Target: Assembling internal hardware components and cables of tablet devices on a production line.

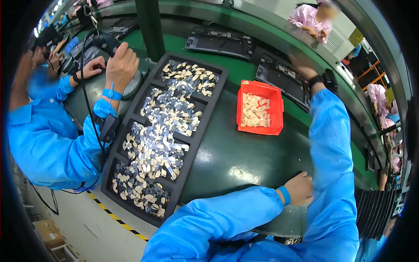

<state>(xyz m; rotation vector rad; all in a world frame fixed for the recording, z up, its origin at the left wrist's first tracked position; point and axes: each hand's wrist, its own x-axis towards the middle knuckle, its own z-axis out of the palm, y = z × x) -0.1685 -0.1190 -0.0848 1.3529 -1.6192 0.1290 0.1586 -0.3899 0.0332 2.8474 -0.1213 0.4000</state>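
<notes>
From where I watch, taking clock positions from the middle of my view, the black rectangular laptop base with its inner parts exposed (279, 81) lies at 2 o'clock, on the bright green strip along the far side of the dark green table (222, 148). My right hand (303, 67) is over its far edge, too blurred for me to tell whether it grips anything. My left hand (300, 188), at 4 o'clock, is curled low near the table's edge; I cannot tell if something small sits in its fingers. Just beside the laptop base, toward the centre, I see a red plastic bin (262, 130) holding small pale beige pieces (255, 109). At 9 o'clock a long black compartmented tray (211, 101) carries many small dark parts mixed with pale flat pieces, heaped across its dividers. Another black laptop base (220, 43) lies at 12 o'clock, and a dark green post (150, 28) stands at 11. Farther out, a co-worker in blue (52, 135) sits at 9 o'clock, and a person in pink (303, 16) is between 1 and 2
</notes>
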